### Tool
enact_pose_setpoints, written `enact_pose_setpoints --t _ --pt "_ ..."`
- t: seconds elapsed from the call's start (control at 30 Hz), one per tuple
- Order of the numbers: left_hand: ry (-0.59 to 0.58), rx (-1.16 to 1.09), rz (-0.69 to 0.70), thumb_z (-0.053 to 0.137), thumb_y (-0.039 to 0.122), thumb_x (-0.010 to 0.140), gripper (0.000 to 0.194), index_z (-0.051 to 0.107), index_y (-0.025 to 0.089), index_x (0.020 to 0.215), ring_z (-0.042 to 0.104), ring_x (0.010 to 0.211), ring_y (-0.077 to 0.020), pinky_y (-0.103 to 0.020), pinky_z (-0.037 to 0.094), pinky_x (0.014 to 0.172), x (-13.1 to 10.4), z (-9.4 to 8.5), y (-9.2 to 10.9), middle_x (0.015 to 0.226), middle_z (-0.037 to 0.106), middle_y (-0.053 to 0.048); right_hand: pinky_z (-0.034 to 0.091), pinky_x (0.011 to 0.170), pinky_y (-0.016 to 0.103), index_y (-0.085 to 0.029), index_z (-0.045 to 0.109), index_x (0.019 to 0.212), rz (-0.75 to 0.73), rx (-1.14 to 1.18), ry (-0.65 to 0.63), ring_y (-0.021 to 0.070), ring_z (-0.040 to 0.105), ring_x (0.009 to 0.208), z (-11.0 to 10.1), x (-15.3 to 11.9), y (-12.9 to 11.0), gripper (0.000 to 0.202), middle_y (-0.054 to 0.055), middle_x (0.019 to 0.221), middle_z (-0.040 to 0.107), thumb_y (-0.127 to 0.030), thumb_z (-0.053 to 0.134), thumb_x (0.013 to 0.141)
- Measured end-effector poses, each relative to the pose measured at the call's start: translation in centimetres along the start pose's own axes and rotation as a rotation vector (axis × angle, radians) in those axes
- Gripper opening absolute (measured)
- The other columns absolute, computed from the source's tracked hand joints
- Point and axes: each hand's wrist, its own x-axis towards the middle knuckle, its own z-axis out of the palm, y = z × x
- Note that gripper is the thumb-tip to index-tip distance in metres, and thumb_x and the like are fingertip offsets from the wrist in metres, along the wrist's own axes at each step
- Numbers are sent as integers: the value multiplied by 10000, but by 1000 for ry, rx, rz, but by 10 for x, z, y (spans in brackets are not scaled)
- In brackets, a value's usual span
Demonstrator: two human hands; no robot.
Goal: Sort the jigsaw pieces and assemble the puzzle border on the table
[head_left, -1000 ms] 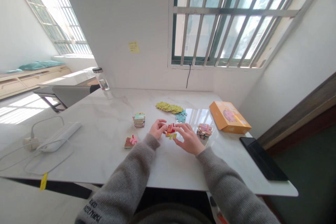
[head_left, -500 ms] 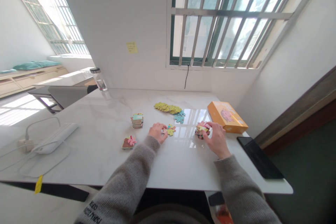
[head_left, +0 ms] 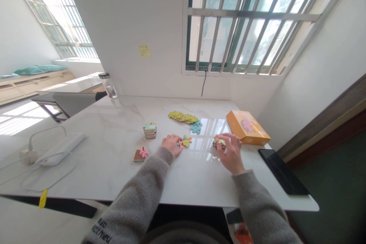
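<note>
My left hand (head_left: 171,145) rests on the white table with its fingers bent and closed on a small jigsaw puzzle piece (head_left: 180,144), mostly hidden by the fingertips. Touching or just beside that piece lies a yellow, multicoloured puzzle piece (head_left: 187,141). My right hand (head_left: 232,153) curls over a small stack of puzzle pieces (head_left: 217,143), thumb at the near side and fingers over the top. Its grip covers part of the stack. To the left stand a taller stack of pieces (head_left: 150,131) and a low brown stack with a pink piece (head_left: 143,152) on top.
Overlapping yellow-green pieces (head_left: 183,117) and blue pieces (head_left: 196,126) lie farther back. An orange box (head_left: 248,127) and a black tablet-like slab (head_left: 281,171) are at the right. A bottle (head_left: 108,85) and a white power strip (head_left: 61,148) with cables stand left.
My right hand has shifted slightly left over its stack, and the pink-red piece seen at its fingertips no longer shows clearly. The left hand has barely moved.
</note>
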Motion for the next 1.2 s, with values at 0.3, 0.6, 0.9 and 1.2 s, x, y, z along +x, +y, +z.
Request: enact_pose_setpoints --t 0.3,0.6,0.9,1.2 --pt "19 -80 65 715 288 730 267 660 219 982 579 1033 -308 -452 417 916 3 0 -4 1032 699 -77 460 924 472 -223 581 1122 -212 226 -339 280 540 1061 17 -14 -41 255 101 1099 595 -120 518 898" --pt "12 -557 329 699 182 645 252 616 216 881 620 1002 -244 -355 473 861 -5 -2 14 1024 715 -60 504 984 467 -243 545 1213 -134 443 -414 274 555 1143 13 -9 -43 292 111 1192 591 -228 588 924" --pt "58 -533 320 670 244 726 436 628 212 1159 575 1137 -280 -415 453 985 -1 5 10 1185 671 -106 470 1011 468 -248 538 1085 -106 437 -164 265 553 1179 14 -8 -34 206 104 1231 585 -183 579 894" --pt "119 -165 173 645 200 706 454 642 197 1159 528 1144 -308 -460 427 1019 7 22 -6 1200 614 -119 410 869 438 -212 623 994 179 -89 169 289 553 962 7 -2 8 203 88 964 618 -377 621 876"
